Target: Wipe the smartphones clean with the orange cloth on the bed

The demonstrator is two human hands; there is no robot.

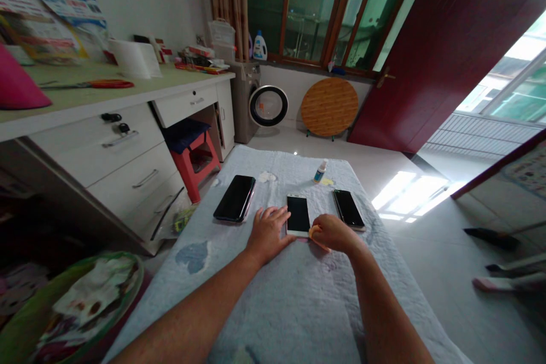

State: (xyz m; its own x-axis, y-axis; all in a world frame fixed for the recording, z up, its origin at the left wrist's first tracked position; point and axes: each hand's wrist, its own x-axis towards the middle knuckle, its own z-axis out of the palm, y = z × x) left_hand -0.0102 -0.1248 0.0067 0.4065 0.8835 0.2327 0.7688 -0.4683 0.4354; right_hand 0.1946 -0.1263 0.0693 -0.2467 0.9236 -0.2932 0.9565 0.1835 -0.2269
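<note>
A white smartphone (pixel 298 213) with a dark screen lies face up on the cloth-covered table (pixel 273 307). My left hand (pixel 269 232) rests flat at its left side, fingers spread, with fingertips touching the phone's edge. At the phone's lower right corner, my right hand (pixel 335 233) is closed on an orange cloth (pixel 321 243), which touches the phone's edge; most of the cloth is hidden under the fingers. To the left lies a larger black phone (pixel 235 198), and to the right another black phone (pixel 348 209). Behind them stands a small spray bottle (pixel 320 172).
A desk (pixel 187 82) with drawers runs along the left wall, a red stool (pixel 195 159) under it. A full waste bin (pixel 139 273) sits at the lower left. Farther back are a washing machine (pixel 243 102) with its door open and a round wooden tabletop (pixel 330 107).
</note>
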